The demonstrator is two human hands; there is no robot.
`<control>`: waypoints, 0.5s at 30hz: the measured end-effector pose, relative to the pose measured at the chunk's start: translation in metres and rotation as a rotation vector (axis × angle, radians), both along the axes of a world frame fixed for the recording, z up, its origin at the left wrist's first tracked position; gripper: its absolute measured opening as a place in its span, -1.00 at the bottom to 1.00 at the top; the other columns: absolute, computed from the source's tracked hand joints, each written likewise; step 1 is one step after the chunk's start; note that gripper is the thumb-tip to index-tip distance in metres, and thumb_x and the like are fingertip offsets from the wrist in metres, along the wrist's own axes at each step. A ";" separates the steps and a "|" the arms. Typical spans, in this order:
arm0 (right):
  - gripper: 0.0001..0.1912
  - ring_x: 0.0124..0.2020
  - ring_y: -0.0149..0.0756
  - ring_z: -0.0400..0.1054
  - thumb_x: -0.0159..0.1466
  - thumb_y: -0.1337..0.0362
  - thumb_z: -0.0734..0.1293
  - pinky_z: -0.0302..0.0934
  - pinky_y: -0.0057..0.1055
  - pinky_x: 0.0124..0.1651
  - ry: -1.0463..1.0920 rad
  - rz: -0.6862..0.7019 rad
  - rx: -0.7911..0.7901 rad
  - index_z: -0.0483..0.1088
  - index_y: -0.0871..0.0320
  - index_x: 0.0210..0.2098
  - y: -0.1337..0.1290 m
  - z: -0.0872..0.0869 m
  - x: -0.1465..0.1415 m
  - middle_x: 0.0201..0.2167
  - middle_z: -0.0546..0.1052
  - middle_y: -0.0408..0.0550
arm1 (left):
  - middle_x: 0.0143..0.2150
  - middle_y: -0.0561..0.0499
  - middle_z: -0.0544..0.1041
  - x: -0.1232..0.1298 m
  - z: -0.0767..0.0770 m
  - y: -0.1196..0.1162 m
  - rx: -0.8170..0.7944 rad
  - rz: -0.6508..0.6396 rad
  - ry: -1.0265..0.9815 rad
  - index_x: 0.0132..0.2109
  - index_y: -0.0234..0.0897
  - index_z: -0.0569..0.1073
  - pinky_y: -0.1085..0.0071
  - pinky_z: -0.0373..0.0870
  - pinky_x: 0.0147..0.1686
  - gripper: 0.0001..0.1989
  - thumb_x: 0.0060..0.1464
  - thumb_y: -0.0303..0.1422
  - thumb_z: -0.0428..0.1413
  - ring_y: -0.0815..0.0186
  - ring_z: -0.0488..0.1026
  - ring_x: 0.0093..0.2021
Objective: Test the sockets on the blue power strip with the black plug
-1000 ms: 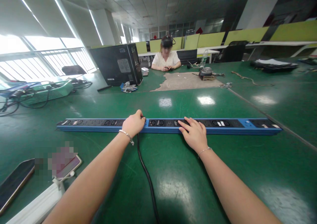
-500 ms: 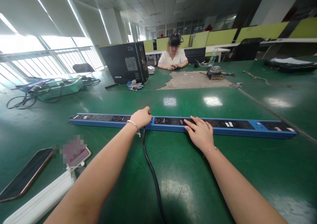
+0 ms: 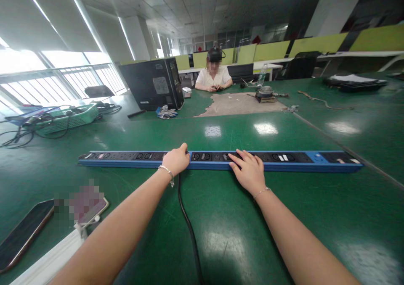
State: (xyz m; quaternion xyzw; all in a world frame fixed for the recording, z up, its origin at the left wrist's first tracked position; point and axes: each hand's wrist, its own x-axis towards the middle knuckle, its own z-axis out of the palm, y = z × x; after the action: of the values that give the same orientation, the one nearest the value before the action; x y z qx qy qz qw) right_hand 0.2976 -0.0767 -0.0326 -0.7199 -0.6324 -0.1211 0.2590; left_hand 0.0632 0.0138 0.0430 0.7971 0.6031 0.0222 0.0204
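A long blue power strip (image 3: 208,166) with black socket faces lies across the green table. My left hand (image 3: 176,159) is closed at the strip, left of its middle, over the sockets. A black power cord (image 3: 188,222) runs from beneath that hand towards me; its plug end is hidden in my fingers. My right hand (image 3: 249,170) lies on the strip farther right, fingers spread over the sockets and holding nothing.
At lower left lie a dark phone (image 3: 27,232) and a white bar-shaped object (image 3: 53,253). Farther back stand a green basket of cables (image 3: 69,119), a black computer case (image 3: 151,85) and gloves (image 3: 166,112). A person (image 3: 213,75) sits across the table (image 3: 151,135).
The view has shifted, so most things appear slightly farther left and the strip a little lower. Both hands keep their places on the strip.
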 end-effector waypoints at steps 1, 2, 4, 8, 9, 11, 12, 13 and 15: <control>-0.68 0.15 -0.22 0.12 0.27 0.11 0.15 -0.12 -0.11 0.15 0.003 0.001 -0.009 0.37 -0.15 -0.03 0.000 0.001 0.000 0.11 0.35 -0.16 | -0.29 -0.14 0.54 0.000 -0.001 -0.001 0.011 0.002 0.001 -0.12 -0.17 0.28 0.26 0.34 -0.32 -0.73 0.10 -0.19 -0.17 0.11 0.49 -0.26; -0.67 0.15 -0.22 0.12 0.28 0.11 0.14 -0.12 -0.11 0.15 0.007 0.002 -0.016 0.36 -0.13 -0.01 -0.001 0.002 -0.001 0.11 0.35 -0.16 | -0.30 -0.13 0.54 0.000 -0.003 -0.001 0.019 0.003 0.007 -0.12 -0.17 0.27 0.27 0.34 -0.32 -0.73 0.11 -0.19 -0.17 0.12 0.50 -0.26; -0.64 0.16 -0.23 0.11 0.28 0.11 0.13 -0.14 -0.12 0.16 0.013 0.006 -0.027 0.33 -0.06 0.03 -0.001 0.003 -0.001 0.11 0.34 -0.14 | -0.30 -0.13 0.54 -0.001 -0.004 -0.001 0.023 -0.005 0.021 -0.11 -0.18 0.27 0.26 0.34 -0.31 -0.73 0.11 -0.19 -0.18 0.12 0.50 -0.26; -0.61 0.16 -0.25 0.10 0.28 0.11 0.13 -0.15 -0.15 0.18 0.017 0.016 -0.033 0.30 0.01 0.06 -0.002 0.004 0.000 0.12 0.33 -0.12 | -0.28 -0.15 0.54 -0.001 0.003 -0.001 0.007 -0.001 -0.004 -0.13 -0.20 0.29 0.25 0.33 -0.30 -0.74 0.10 -0.21 -0.14 0.10 0.49 -0.25; -0.61 0.16 -0.25 0.10 0.28 0.11 0.12 -0.15 -0.15 0.18 0.016 0.017 -0.032 0.30 0.01 0.06 -0.002 0.004 0.000 0.12 0.33 -0.12 | -0.28 -0.14 0.54 -0.002 0.007 -0.002 0.018 0.015 -0.031 -0.14 -0.20 0.29 0.26 0.33 -0.30 -0.75 0.10 -0.21 -0.13 0.11 0.49 -0.25; -0.62 0.16 -0.25 0.10 0.28 0.11 0.12 -0.15 -0.16 0.18 0.015 0.019 -0.028 0.31 0.00 0.05 -0.001 0.003 0.001 0.12 0.34 -0.13 | -0.26 -0.12 0.54 -0.002 0.018 -0.003 0.073 0.058 -0.122 -0.13 -0.20 0.29 0.30 0.32 -0.31 -0.74 0.11 -0.20 -0.14 0.14 0.48 -0.25; -0.62 0.16 -0.25 0.11 0.28 0.11 0.13 -0.15 -0.16 0.18 0.015 0.020 -0.026 0.31 0.00 0.05 -0.001 0.002 0.001 0.12 0.34 -0.13 | -0.26 -0.11 0.54 -0.001 0.025 -0.005 0.104 0.072 -0.180 -0.12 -0.20 0.29 0.32 0.31 -0.32 -0.73 0.12 -0.19 -0.15 0.17 0.48 -0.26; -0.62 0.16 -0.25 0.11 0.28 0.11 0.13 -0.14 -0.16 0.18 0.015 0.020 -0.024 0.32 0.00 0.05 0.000 0.002 0.001 0.12 0.34 -0.13 | -0.27 -0.09 0.54 0.000 0.030 -0.006 0.126 0.072 -0.240 -0.12 -0.19 0.29 0.34 0.30 -0.33 -0.72 0.12 -0.18 -0.14 0.19 0.48 -0.27; -0.62 0.17 -0.25 0.10 0.28 0.11 0.13 -0.14 -0.16 0.18 0.020 0.016 -0.021 0.32 -0.01 0.04 0.000 0.001 0.001 0.12 0.34 -0.14 | -0.30 -0.04 0.54 0.006 0.040 -0.009 0.114 0.028 -0.313 -0.16 -0.18 0.31 0.37 0.28 -0.36 -0.75 0.09 -0.18 -0.10 0.23 0.47 -0.31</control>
State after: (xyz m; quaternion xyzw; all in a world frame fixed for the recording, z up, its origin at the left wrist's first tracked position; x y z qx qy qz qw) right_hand 0.2987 -0.0763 -0.0314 -0.7186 -0.6368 -0.1053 0.2587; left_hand 0.0692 0.0047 0.0829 0.7754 0.6012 0.1804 0.0686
